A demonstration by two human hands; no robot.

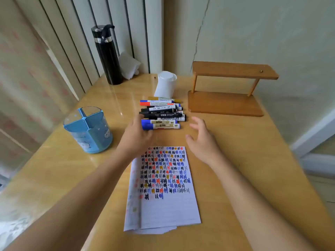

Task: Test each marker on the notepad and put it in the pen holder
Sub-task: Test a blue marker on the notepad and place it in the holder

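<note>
Several markers lie in a row side by side on the wooden table, beyond the notepad, whose upper half is filled with coloured test marks. The nearest marker, blue-capped, has its cap end under the fingertips of my left hand, which reaches over the left ends of the markers. I cannot tell whether those fingers curl round it. My right hand hovers open to the right of the row, fingers spread, holding nothing. The blue pen holder stands at the left and looks empty.
A black flask and a crumpled tissue stand at the back left. A white cup sits behind the markers. A wooden shelf stand occupies the back right. The table's right edge runs diagonally.
</note>
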